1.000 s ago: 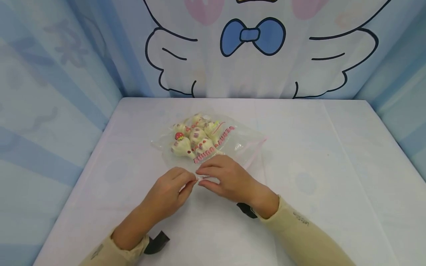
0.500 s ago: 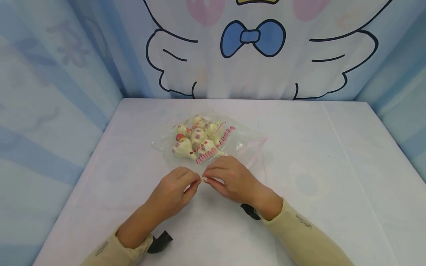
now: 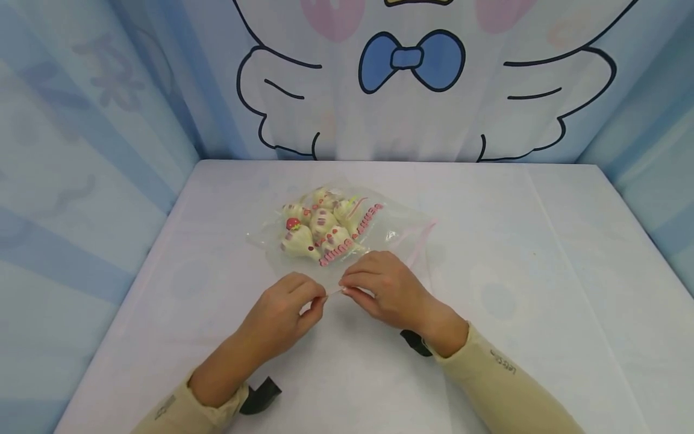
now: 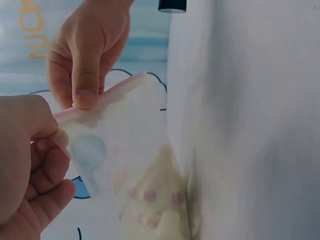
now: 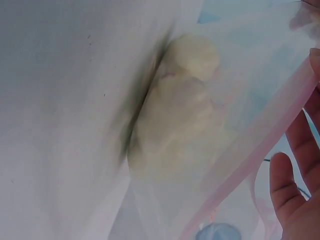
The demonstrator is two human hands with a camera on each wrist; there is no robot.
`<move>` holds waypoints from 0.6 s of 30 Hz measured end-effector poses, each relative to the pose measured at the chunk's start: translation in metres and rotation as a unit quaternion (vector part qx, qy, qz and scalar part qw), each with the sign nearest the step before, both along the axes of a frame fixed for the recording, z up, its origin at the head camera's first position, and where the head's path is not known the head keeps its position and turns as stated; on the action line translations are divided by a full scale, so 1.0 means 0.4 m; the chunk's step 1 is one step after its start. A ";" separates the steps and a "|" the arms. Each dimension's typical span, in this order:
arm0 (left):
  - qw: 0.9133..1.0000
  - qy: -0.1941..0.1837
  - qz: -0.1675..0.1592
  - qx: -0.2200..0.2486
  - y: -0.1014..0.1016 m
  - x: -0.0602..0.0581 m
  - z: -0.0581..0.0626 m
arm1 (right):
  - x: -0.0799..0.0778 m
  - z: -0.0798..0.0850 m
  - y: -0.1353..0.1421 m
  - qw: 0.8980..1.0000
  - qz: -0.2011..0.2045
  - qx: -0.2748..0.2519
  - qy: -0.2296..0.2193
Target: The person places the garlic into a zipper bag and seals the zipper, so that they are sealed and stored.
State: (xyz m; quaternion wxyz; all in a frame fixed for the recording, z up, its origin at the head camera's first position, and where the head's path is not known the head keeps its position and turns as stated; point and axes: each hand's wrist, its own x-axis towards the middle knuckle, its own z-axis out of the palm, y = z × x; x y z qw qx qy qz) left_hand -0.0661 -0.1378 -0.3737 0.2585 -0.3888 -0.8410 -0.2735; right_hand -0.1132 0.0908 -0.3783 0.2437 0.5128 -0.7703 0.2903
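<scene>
A clear zip bag [image 3: 398,232] with pink lettering and a pink zip edge lies on the table, its near edge lifted. Several pale yellow figures [image 3: 323,223] with reddish spots are inside; one bears a red strawberry shape [image 3: 293,223]. My left hand [image 3: 282,313] pinches the near corner of the bag between thumb and finger. Just right of it, my right hand [image 3: 387,295] pinches the same edge, a short stretch of which spans the two hands. In the left wrist view, the right thumb presses on the pink zip strip [image 4: 117,92].
A white cloth covers the table [image 3: 515,253]. Behind it hangs a curtain with a blue bow print [image 3: 412,57], and patterned blue curtains [image 3: 81,181] stand at the sides. Dark straps [image 3: 261,396] show at the wrists.
My right hand has slid to the right along the bag's edge, away from the left hand. The left hand has shifted slightly right, still pinching the corner. The figures stay in place.
</scene>
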 end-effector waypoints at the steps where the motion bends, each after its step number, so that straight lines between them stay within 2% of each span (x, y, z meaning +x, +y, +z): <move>1: 1.000 0.003 -0.002 0.002 -0.001 0.000 0.000 | 0.000 -0.001 0.002 1.000 -0.002 0.000 0.001; 12: 0.999 0.045 -0.008 0.006 0.000 -0.007 0.005 | -0.017 -0.006 0.030 0.999 -0.017 0.001 0.037; 18: 0.999 0.049 -0.006 0.003 -0.001 -0.006 0.007 | -0.027 -0.008 0.051 0.999 -0.023 -0.001 0.043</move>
